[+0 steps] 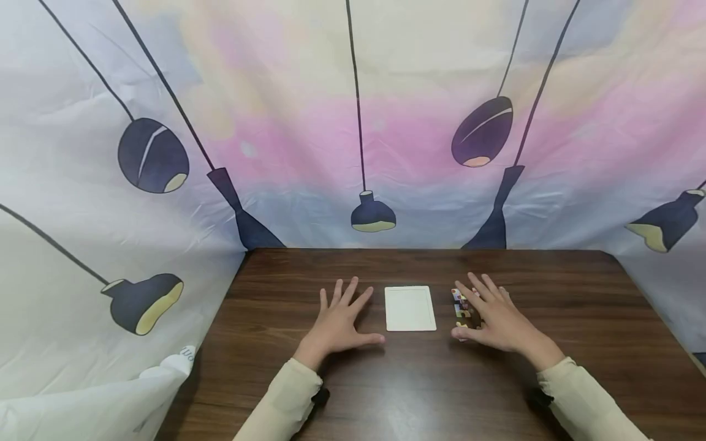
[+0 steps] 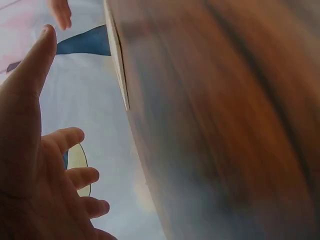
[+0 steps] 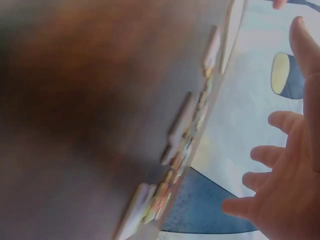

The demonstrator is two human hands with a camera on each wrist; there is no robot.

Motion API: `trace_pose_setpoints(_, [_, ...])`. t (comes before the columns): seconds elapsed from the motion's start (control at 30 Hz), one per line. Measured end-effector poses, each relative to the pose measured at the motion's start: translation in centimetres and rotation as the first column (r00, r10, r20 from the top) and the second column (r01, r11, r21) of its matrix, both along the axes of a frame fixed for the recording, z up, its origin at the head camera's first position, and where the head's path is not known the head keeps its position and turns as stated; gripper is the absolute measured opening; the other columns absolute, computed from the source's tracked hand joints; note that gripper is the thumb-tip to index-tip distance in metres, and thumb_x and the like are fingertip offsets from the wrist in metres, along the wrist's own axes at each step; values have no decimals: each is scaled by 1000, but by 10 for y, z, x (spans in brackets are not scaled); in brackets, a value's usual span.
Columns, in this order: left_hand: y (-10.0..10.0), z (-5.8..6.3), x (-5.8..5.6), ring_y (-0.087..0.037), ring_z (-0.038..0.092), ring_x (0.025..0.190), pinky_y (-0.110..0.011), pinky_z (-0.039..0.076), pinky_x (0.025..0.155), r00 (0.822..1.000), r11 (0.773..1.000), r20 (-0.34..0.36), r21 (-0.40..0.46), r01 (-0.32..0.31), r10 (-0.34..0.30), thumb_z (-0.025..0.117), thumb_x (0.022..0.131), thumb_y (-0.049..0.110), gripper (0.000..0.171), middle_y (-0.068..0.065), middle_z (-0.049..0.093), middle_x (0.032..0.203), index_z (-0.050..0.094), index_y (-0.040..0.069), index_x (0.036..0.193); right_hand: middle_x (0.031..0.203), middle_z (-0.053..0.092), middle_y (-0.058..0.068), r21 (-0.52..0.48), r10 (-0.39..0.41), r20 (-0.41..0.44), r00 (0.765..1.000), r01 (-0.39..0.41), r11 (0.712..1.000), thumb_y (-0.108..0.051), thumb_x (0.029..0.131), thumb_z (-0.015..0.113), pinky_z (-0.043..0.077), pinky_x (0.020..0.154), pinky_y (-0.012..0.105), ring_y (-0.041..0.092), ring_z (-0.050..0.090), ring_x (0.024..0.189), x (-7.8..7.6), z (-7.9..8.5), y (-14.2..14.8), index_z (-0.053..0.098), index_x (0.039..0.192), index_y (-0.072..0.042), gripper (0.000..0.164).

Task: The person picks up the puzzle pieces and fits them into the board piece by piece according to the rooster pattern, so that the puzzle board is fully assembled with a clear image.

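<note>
A flat white square board (image 1: 410, 309) with a thin raised border lies on the dark wooden table (image 1: 408, 392). To its left, my left hand (image 1: 341, 321) is held with fingers spread, thumb pointing toward the board's near corner. My right hand (image 1: 493, 318) hovers with spread fingers over several small colorful puzzle pieces (image 1: 462, 310), hiding part of them. In the right wrist view the pieces (image 3: 180, 150) lie scattered low on the tabletop, the palm apart from them. Both palms are bare, as the left wrist view also shows for the left hand (image 2: 55, 185).
A printed cloth (image 1: 309, 122) with hanging-lamp pictures stands behind the table's far edge and along its sides. At the left, a fold of white cloth (image 1: 165, 370) bulges beside the table edge.
</note>
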State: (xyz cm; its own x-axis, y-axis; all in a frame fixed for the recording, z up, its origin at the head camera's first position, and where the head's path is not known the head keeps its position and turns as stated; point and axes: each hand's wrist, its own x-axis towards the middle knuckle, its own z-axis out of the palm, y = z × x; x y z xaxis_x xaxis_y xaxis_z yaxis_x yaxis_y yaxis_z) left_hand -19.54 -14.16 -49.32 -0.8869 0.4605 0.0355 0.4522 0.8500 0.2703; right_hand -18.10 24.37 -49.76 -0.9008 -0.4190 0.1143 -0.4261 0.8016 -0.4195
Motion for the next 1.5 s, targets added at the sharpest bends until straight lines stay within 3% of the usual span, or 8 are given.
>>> trace_pose_setpoints(0.2, [15, -5, -8, -53, 7, 158, -80, 4, 119, 992, 981, 127, 189, -39, 15, 75, 83, 75, 108, -17, 16, 175, 33, 23, 168, 167, 26, 32, -72, 9, 42, 999, -6, 997, -51, 95, 77, 18, 113, 83, 61, 15, 152, -17, 8, -3, 40, 162, -2, 90])
trace_pose_setpoints(0.37, [31, -16, -16, -48, 7, 160, -74, 3, 123, 960, 912, 278, 395, -111, -3, 72, 88, 71, 105, -18, 15, 175, 29, 20, 169, 150, 49, 35, -94, 5, 10, 1000, -4, 996, -11, 100, 72, 31, 113, 77, 62, 28, 147, -29, 13, -1, 62, 139, 6, 43])
trace_pose_setpoints(0.5, [39, -25, -21, -47, 7, 160, -72, -2, 124, 957, 884, 290, 448, -134, -2, 73, 88, 71, 107, -20, 20, 173, 30, 15, 169, 125, 67, 29, -110, -20, -40, 999, 15, 994, 8, 95, 64, 45, 105, 69, 56, 52, 131, -39, 16, 0, 71, 114, 4, 21])
trace_pose_setpoints(0.7, [29, -34, -27, -42, 13, 161, -63, 2, 128, 971, 880, 238, 460, -119, 7, 80, 89, 57, 103, -19, 27, 172, 31, 10, 167, 118, 70, 23, -124, -3, -13, 1000, 1, 992, 3, 97, 68, 57, 86, 56, 39, 69, 102, -49, 13, -4, 73, 116, 4, 20])
trace_pose_setpoints(0.83, [27, -39, -27, -41, 12, 161, -62, 3, 129, 973, 890, 232, 442, -109, 4, 80, 88, 58, 103, -20, 25, 172, 33, 11, 167, 109, 71, 14, -101, 32, 3, 999, -31, 994, 2, 99, 68, 55, 72, 43, 19, 63, 83, -53, 3, -5, 75, 111, 0, 14])
trace_pose_setpoints(0.97, [31, -41, -27, -44, 12, 160, -64, 5, 128, 981, 915, 194, 395, -83, 5, 79, 88, 60, 101, -22, 23, 172, 37, 13, 166, 108, 72, 12, -94, 22, 19, 1000, -20, 995, 3, 99, 66, 52, 70, 40, 13, 59, 80, -55, -2, -4, 76, 108, -2, 15])
trace_pose_setpoints(1.33, [31, -42, -28, -46, 11, 160, -65, 9, 127, 985, 939, 170, 338, -69, 11, 79, 88, 60, 97, -23, 21, 172, 39, 16, 165, 116, 72, 20, -57, 27, 45, 999, -24, 998, 2, 100, 64, 57, 87, 54, 27, 70, 92, -59, -5, -8, 77, 116, 4, 20])
trace_pose_setpoints(1.5, [26, -44, -29, -46, 11, 160, -65, 8, 127, 986, 937, 166, 345, -64, 6, 77, 88, 61, 97, -23, 21, 172, 39, 16, 165, 122, 73, 18, -28, -10, 32, 999, 11, 1000, -1, 99, 68, 24, 111, 82, 42, 68, 112, -59, -8, -12, 79, 117, -2, 21])
